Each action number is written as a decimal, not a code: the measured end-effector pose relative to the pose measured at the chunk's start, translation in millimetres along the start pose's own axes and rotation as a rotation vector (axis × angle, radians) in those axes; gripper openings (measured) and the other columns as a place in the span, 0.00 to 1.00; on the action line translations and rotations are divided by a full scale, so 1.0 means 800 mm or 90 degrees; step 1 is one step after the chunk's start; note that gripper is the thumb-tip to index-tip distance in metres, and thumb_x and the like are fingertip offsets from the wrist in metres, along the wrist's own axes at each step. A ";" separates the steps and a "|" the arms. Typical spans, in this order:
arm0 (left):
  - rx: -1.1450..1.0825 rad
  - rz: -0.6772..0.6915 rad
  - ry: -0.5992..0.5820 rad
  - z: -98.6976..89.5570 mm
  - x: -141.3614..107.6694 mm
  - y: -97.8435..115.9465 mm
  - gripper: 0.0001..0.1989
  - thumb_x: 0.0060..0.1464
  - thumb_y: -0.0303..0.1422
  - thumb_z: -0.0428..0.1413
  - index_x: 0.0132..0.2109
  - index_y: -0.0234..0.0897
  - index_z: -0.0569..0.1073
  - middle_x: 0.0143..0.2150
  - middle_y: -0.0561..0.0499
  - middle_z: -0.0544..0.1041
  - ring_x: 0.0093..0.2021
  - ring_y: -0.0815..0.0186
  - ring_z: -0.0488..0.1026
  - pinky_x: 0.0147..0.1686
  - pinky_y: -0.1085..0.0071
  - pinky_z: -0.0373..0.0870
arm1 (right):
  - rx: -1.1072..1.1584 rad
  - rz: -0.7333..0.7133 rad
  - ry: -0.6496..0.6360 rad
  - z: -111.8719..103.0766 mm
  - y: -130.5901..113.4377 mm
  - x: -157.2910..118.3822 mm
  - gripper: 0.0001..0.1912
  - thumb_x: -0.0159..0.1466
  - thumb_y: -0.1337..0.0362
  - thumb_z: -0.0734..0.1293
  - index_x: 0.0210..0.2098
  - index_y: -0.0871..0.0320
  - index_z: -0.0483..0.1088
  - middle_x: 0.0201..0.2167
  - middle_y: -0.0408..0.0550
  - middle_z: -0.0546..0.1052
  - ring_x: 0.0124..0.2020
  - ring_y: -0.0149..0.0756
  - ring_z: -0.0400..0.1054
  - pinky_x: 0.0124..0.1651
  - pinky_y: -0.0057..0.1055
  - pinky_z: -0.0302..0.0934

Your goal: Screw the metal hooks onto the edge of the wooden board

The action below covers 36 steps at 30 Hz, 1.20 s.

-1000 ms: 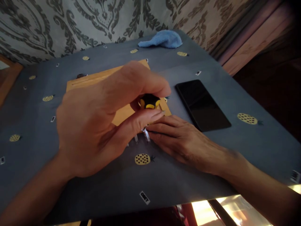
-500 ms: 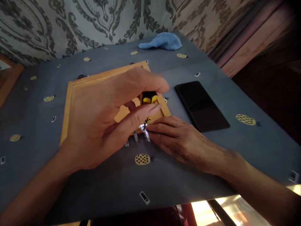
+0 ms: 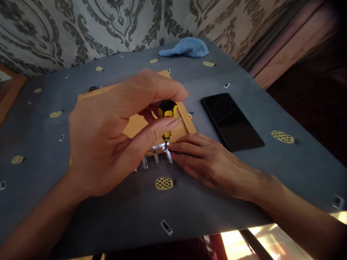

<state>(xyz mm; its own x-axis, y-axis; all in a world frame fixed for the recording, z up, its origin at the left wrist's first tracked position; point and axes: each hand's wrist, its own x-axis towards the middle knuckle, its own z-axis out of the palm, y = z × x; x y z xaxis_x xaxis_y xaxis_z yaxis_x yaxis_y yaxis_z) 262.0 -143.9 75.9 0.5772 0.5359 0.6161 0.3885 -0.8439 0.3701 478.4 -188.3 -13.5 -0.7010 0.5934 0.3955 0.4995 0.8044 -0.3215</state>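
My left hand [image 3: 108, 133] is curled around the handle of a yellow-and-black screwdriver [image 3: 167, 112], thumb in front and fingers behind. The screwdriver stands nearly upright, its tip down on the right end of a shiny metal hook rail [image 3: 159, 146]. That rail lies along the near edge of a wooden framed board [image 3: 188, 119], and several hooks stick out toward me. Close by the tip, my right hand [image 3: 214, 162] presses its fingertips together against the rail's right end. Much of the board is hidden behind my left hand.
A black phone [image 3: 231, 121] lies right of the board. At the back is a blue cloth [image 3: 187, 47]. The table has a grey pineapple-print cover [image 3: 114, 224], and a patterned wall [image 3: 108, 25] rises behind. Another wooden frame [image 3: 12, 94] shows at the left edge.
My left hand has turned and shifted slightly left around the screwdriver, which now stands more upright. More of the hook rail shows. My right hand has stayed in place.
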 end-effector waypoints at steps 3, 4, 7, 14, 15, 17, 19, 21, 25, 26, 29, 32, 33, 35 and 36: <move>-0.003 0.014 0.006 0.002 -0.001 0.002 0.13 0.59 0.24 0.58 0.49 0.44 0.68 0.42 0.60 0.79 0.40 0.72 0.76 0.39 0.75 0.75 | -0.007 -0.005 -0.002 0.000 0.001 0.000 0.13 0.71 0.69 0.59 0.48 0.64 0.74 0.47 0.56 0.79 0.48 0.45 0.70 0.47 0.45 0.69; 0.000 0.013 0.008 0.004 -0.001 0.002 0.13 0.59 0.24 0.58 0.49 0.44 0.68 0.42 0.59 0.80 0.41 0.72 0.76 0.39 0.75 0.74 | -0.008 -0.008 0.001 0.001 0.001 -0.001 0.13 0.71 0.69 0.59 0.48 0.64 0.73 0.46 0.56 0.79 0.48 0.45 0.70 0.48 0.46 0.69; 0.011 0.029 0.019 0.009 -0.002 0.003 0.12 0.59 0.26 0.59 0.49 0.41 0.68 0.43 0.55 0.80 0.39 0.72 0.74 0.37 0.75 0.74 | -0.002 -0.013 0.012 0.003 0.002 -0.001 0.13 0.71 0.69 0.59 0.48 0.64 0.73 0.46 0.55 0.79 0.49 0.45 0.70 0.49 0.46 0.69; 0.062 0.013 0.043 0.010 0.000 0.003 0.10 0.58 0.28 0.61 0.45 0.41 0.68 0.36 0.56 0.79 0.35 0.71 0.74 0.39 0.72 0.72 | 0.009 -0.008 0.013 0.004 0.002 -0.001 0.12 0.71 0.69 0.60 0.49 0.62 0.72 0.45 0.53 0.79 0.50 0.44 0.69 0.50 0.46 0.69; 0.057 0.003 0.039 0.010 0.000 0.003 0.10 0.59 0.28 0.60 0.45 0.41 0.68 0.36 0.56 0.78 0.35 0.71 0.74 0.39 0.71 0.71 | 0.008 -0.008 0.011 0.004 0.002 -0.001 0.12 0.71 0.69 0.60 0.50 0.63 0.72 0.45 0.53 0.79 0.50 0.44 0.69 0.50 0.46 0.69; 0.045 0.000 0.034 0.008 0.000 0.004 0.10 0.60 0.27 0.59 0.45 0.42 0.67 0.37 0.58 0.78 0.36 0.72 0.73 0.40 0.71 0.70 | 0.004 -0.007 0.013 0.003 0.001 0.000 0.12 0.71 0.69 0.60 0.49 0.63 0.72 0.45 0.53 0.79 0.50 0.44 0.70 0.50 0.45 0.69; 0.033 -0.004 0.019 0.006 -0.001 0.005 0.10 0.60 0.27 0.58 0.46 0.42 0.66 0.39 0.60 0.77 0.37 0.73 0.73 0.39 0.71 0.70 | 0.003 -0.005 0.013 0.002 0.000 0.000 0.12 0.72 0.68 0.59 0.49 0.63 0.73 0.45 0.53 0.79 0.50 0.44 0.70 0.50 0.45 0.69; 0.022 -0.006 0.007 0.004 -0.001 0.006 0.10 0.61 0.27 0.58 0.46 0.42 0.66 0.40 0.61 0.78 0.38 0.73 0.74 0.38 0.72 0.70 | 0.004 -0.002 0.011 0.002 0.000 0.000 0.13 0.72 0.68 0.59 0.49 0.62 0.73 0.45 0.53 0.79 0.50 0.43 0.70 0.51 0.45 0.69; 0.019 -0.026 -0.015 0.000 0.000 0.008 0.10 0.60 0.27 0.59 0.46 0.43 0.67 0.41 0.62 0.79 0.41 0.73 0.76 0.41 0.72 0.71 | 0.012 0.006 0.010 0.003 0.001 0.000 0.12 0.72 0.68 0.60 0.49 0.62 0.73 0.45 0.53 0.79 0.50 0.44 0.70 0.50 0.45 0.69; 0.012 -0.023 -0.015 -0.001 0.000 0.007 0.11 0.59 0.26 0.59 0.46 0.43 0.67 0.41 0.62 0.79 0.41 0.72 0.76 0.40 0.72 0.72 | 0.015 0.008 0.009 0.003 0.001 0.000 0.12 0.72 0.68 0.60 0.49 0.62 0.73 0.45 0.53 0.80 0.50 0.44 0.70 0.50 0.45 0.69; -0.031 0.022 -0.007 -0.004 0.002 0.004 0.15 0.55 0.23 0.61 0.47 0.41 0.69 0.41 0.60 0.80 0.40 0.72 0.77 0.38 0.74 0.74 | 0.018 0.003 0.007 0.002 0.000 0.000 0.12 0.71 0.68 0.60 0.48 0.63 0.73 0.45 0.54 0.80 0.50 0.45 0.70 0.50 0.46 0.69; -0.070 0.001 -0.050 -0.007 0.002 0.001 0.12 0.59 0.25 0.59 0.49 0.42 0.70 0.44 0.59 0.80 0.39 0.73 0.77 0.38 0.75 0.76 | 0.016 -0.002 0.006 0.002 0.000 0.000 0.12 0.71 0.68 0.59 0.48 0.62 0.73 0.45 0.53 0.79 0.51 0.45 0.69 0.51 0.46 0.69; -0.079 -0.011 -0.058 -0.007 0.001 0.001 0.12 0.59 0.26 0.59 0.49 0.43 0.70 0.44 0.59 0.80 0.39 0.72 0.78 0.36 0.75 0.76 | 0.016 -0.002 0.008 0.002 0.001 0.000 0.12 0.72 0.68 0.59 0.48 0.61 0.73 0.45 0.53 0.79 0.51 0.44 0.69 0.51 0.46 0.69; -0.085 -0.018 -0.043 -0.005 0.000 0.001 0.14 0.58 0.27 0.61 0.49 0.45 0.69 0.45 0.59 0.80 0.39 0.72 0.78 0.32 0.76 0.76 | 0.015 -0.004 0.014 0.003 0.001 0.001 0.12 0.72 0.68 0.59 0.48 0.61 0.73 0.45 0.53 0.79 0.52 0.44 0.69 0.51 0.46 0.69; -0.079 -0.010 -0.026 -0.003 0.000 0.001 0.16 0.57 0.26 0.62 0.49 0.45 0.69 0.44 0.59 0.80 0.39 0.71 0.78 0.31 0.76 0.76 | 0.014 -0.004 0.016 0.003 0.001 0.001 0.12 0.71 0.68 0.59 0.48 0.61 0.73 0.45 0.53 0.79 0.51 0.44 0.69 0.51 0.46 0.69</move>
<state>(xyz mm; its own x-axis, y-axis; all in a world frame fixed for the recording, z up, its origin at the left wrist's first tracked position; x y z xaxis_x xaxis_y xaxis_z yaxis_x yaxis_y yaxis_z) 260.6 -144.8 77.7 0.6012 0.5471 0.5824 0.3069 -0.8311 0.4638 477.4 -187.2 -15.7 -0.6912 0.5885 0.4194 0.4833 0.8079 -0.3371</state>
